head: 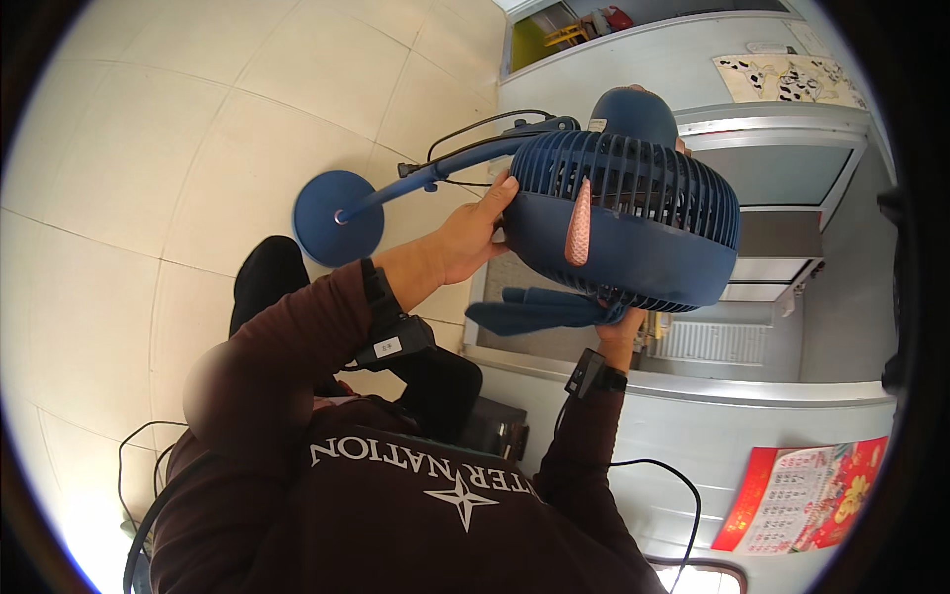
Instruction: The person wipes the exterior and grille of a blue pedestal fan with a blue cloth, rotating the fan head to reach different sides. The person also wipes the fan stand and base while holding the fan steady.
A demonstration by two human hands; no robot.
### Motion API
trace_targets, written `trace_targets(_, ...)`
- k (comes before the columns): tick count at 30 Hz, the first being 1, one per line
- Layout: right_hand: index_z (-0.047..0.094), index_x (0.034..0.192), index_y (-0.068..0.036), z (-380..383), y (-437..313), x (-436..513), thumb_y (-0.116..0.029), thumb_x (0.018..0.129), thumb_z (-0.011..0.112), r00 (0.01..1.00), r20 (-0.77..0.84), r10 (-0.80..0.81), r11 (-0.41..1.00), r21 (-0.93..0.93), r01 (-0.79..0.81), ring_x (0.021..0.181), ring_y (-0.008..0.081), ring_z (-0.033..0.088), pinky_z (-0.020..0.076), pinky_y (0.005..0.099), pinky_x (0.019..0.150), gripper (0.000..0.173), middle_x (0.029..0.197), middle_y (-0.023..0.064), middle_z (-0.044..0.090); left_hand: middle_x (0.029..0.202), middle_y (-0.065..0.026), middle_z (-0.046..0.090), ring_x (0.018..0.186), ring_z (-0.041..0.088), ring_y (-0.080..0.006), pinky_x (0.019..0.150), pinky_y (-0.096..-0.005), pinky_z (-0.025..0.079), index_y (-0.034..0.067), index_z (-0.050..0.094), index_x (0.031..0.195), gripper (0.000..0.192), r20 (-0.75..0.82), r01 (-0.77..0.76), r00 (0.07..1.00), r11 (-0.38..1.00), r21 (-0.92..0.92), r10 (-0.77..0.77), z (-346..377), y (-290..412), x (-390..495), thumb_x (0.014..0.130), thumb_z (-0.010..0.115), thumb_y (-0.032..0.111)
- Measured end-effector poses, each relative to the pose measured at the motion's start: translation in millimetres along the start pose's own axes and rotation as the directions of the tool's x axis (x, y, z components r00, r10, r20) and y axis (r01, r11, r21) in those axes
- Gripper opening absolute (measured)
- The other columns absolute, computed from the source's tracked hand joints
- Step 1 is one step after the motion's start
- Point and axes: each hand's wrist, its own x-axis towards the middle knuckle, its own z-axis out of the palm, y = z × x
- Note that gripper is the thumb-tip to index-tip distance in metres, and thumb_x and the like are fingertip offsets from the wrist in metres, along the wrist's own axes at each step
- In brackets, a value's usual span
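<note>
A dark blue pedestal fan stands before me, its round base (339,219) on the tiled floor and its pole (415,183) rising toward me. The caged fan head (623,230) has a slatted grille, a solid band and a pink textured trim piece (579,226). My left hand (475,230) grips the near-left side of the band, thumb above and fingers partly hidden beneath. At the lower grille, my right hand (623,327) holds a bunched blue cloth (542,312), whose ends hang out to the left. The right fingers are mostly hidden by cloth and fan.
A black power cord (475,122) runs along the pole. Beyond the fan is a metal-framed window or door opening (779,200) in a pale wall. A red calendar (805,496) and a cow-print sheet (787,78) are on that wall.
</note>
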Motion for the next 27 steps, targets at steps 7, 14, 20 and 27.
trace_targets(7, 0.047, 0.135, -0.016, 3, 8, -15, -0.057, 0.093, 0.046, 0.998, -0.064, 0.026, 0.999, 0.044, -0.023, 0.112, 0.0251, 0.058, 0.0494, 0.0393, 0.092, 0.059, 0.128, 0.0049, 0.057, 0.148, -0.0002, 0.029, 0.133, 0.028, -0.0165, 0.108, -0.0414, 0.028, 0.023, 0.018, 0.153, 0.063, -0.101, 0.019, 0.995, 0.997, -0.077, -0.026, -6, -15, 1, 0.100, 0.040, 0.048)
trace_targets(14, 0.044, 0.139, -0.016, 19, 3, -16, -0.059, 0.094, 0.041, 0.994, -0.109, 0.010, 0.997, 0.083, -0.001, 0.105, 0.0243, 0.061, 0.0466, 0.0414, 0.097, 0.062, 0.131, 0.0037, 0.058, 0.136, 0.0000, 0.038, 0.123, 0.034, -0.0157, 0.105, -0.0390, 0.029, 0.018, 0.035, 0.143, 0.050, -0.121, 0.043, 0.990, 0.981, -0.189, -0.067, 2, 6, -3, 0.097, 0.043, 0.034)
trace_targets(20, 0.041, 0.141, -0.015, 27, 2, -17, -0.059, 0.094, 0.039, 0.965, -0.257, 0.047, 0.997, 0.079, -0.027, 0.112, 0.0260, 0.056, 0.0430, 0.0435, 0.101, 0.064, 0.133, 0.0041, 0.055, 0.114, -0.0007, 0.046, 0.107, 0.040, -0.0153, 0.095, -0.0360, 0.032, 0.015, 0.050, 0.121, 0.034, -0.146, 0.106, 0.980, 0.977, -0.187, -0.134, 6, 14, 3, 0.091, 0.038, 0.027)
trace_targets(27, 0.041, 0.141, -0.015, 21, 2, -12, -0.058, 0.094, 0.040, 0.975, -0.218, 0.048, 0.995, 0.091, -0.029, 0.114, 0.0264, 0.055, 0.0427, 0.0438, 0.101, 0.064, 0.134, 0.0046, 0.054, 0.114, -0.0007, 0.047, 0.106, 0.041, -0.0146, 0.094, -0.0347, 0.033, 0.015, 0.045, 0.132, 0.044, -0.146, 0.056, 0.986, 0.978, -0.201, -0.086, 15, 15, -3, 0.091, 0.035, 0.025)
